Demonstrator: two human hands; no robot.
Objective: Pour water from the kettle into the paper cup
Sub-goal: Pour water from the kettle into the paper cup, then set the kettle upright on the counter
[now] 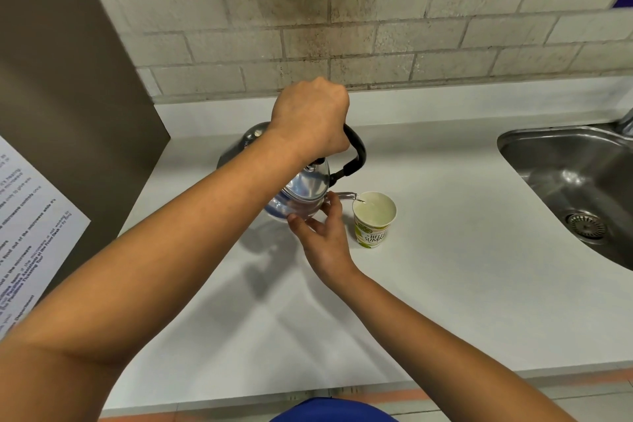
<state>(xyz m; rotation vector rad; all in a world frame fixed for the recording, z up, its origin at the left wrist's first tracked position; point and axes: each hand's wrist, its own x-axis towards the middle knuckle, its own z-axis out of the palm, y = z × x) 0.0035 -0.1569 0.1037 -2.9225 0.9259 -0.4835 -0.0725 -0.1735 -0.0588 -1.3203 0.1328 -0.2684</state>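
Water is streaming from the tilted kettle (301, 193) into the paper cup (374, 220) standing on the tabletop (445, 250). Left hand (310, 118) is gripping its black handle, fist closed; right hand (325, 233) is steadying the body, fingers spread.

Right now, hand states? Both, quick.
Left hand: closed around the kettle handle, kettle tilted towards the paper cup.
Right hand: open, fingertips against the kettle's lower body, gripping nothing.

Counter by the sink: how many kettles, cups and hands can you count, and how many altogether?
Shiny silver metal kettle with black handle: 1
White and green paper cup: 1
Hands: 2, left hand and right hand
Total: 4
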